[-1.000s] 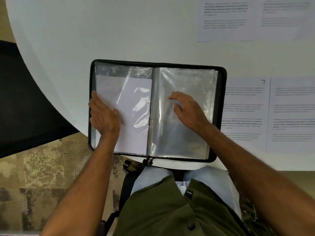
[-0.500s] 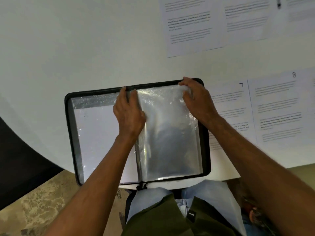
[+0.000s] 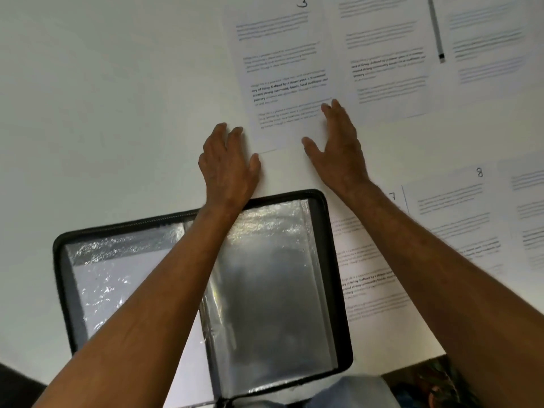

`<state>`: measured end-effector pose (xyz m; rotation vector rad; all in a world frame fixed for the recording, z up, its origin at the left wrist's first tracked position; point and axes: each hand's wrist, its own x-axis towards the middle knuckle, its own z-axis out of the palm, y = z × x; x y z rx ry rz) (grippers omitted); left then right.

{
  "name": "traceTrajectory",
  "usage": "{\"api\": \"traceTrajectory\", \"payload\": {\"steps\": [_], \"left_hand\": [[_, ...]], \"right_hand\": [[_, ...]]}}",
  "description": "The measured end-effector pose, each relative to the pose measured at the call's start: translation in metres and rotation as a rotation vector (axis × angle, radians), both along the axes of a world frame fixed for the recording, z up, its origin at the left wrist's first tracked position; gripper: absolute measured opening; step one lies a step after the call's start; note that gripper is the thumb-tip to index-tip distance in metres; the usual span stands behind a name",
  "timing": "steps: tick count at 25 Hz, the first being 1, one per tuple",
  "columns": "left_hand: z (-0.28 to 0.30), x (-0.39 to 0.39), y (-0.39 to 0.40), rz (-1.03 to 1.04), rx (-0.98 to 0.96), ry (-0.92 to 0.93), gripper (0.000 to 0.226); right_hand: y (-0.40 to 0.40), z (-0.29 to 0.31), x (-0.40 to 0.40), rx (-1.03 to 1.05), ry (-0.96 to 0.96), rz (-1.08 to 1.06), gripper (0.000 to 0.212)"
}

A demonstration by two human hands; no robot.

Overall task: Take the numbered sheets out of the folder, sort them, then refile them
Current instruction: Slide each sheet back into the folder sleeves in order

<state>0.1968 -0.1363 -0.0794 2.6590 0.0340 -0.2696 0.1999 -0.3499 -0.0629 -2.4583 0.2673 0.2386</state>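
Note:
The black zip folder [image 3: 338, 260] lies open at the near table edge, its clear plastic sleeves [image 3: 270, 278] showing; a white sheet sits in the left sleeve [image 3: 97, 278]. Beyond it lies the sheet numbered 3 [image 3: 282, 72]. My left hand [image 3: 226, 166] lies flat with straight fingers at that sheet's lower left corner. My right hand [image 3: 338, 142] lies flat with fingers spread on its lower right part. Sheet 7 [image 3: 368, 269] and sheet 8 [image 3: 459, 222] lie right of the folder.
More printed sheets [image 3: 388, 54] lie at the back right, with a pen [image 3: 437, 30] on them. The white table [image 3: 103, 113] stretches bare to the left. The table's near edge and patterned floor [image 3: 421, 381] show at the bottom right.
Both hands have left the folder's sleeves and reached forward over the table onto sheet 3. The view has tilted up, showing more of the far sheets.

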Motion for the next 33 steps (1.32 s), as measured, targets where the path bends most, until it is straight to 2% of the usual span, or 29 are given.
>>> {"api": "traceTrajectory", "payload": {"steps": [5, 9, 15, 17, 20, 22, 24, 26, 28, 30, 33], "left_hand": [[-0.014, 0.028, -0.023, -0.065, 0.137, 0.026, 0.072], [-0.017, 0.026, -0.031, -0.055, 0.152, 0.093, 0.080], [-0.015, 0.025, -0.031, -0.003, 0.081, 0.060, 0.077], [-0.015, 0.023, -0.033, 0.039, 0.012, 0.028, 0.077], [-0.011, 0.030, -0.035, 0.207, -0.200, -0.032, 0.077], [-0.002, 0.039, -0.036, 0.354, -0.406, 0.006, 0.078], [0.007, 0.050, -0.035, 0.505, -0.712, 0.052, 0.078], [0.012, 0.057, -0.031, 0.657, -0.890, 0.102, 0.075], [0.009, 0.058, -0.025, 0.693, -0.920, 0.146, 0.062], [0.002, 0.054, -0.022, 0.600, -0.843, 0.164, 0.041], [0.004, 0.038, -0.021, 0.491, -0.755, 0.142, 0.037]], "right_hand": [[0.006, -0.023, 0.023, -0.143, 0.079, 0.012, 0.092], [0.015, -0.034, 0.023, -0.190, 0.058, -0.004, 0.092], [0.012, -0.033, 0.021, -0.147, 0.010, 0.052, 0.089], [0.011, -0.031, 0.018, -0.123, 0.007, 0.065, 0.091], [0.010, -0.031, 0.014, -0.117, 0.001, 0.085, 0.091], [0.011, -0.032, 0.013, -0.112, -0.017, 0.082, 0.087], [0.011, -0.032, 0.013, -0.098, -0.018, 0.073, 0.082], [0.012, -0.032, 0.013, -0.087, -0.002, 0.067, 0.080], [0.012, -0.031, 0.014, -0.068, 0.017, 0.064, 0.078], [0.013, -0.028, 0.014, -0.031, 0.040, 0.062, 0.076], [0.014, -0.020, 0.006, 0.065, 0.071, 0.055, 0.073]]}}
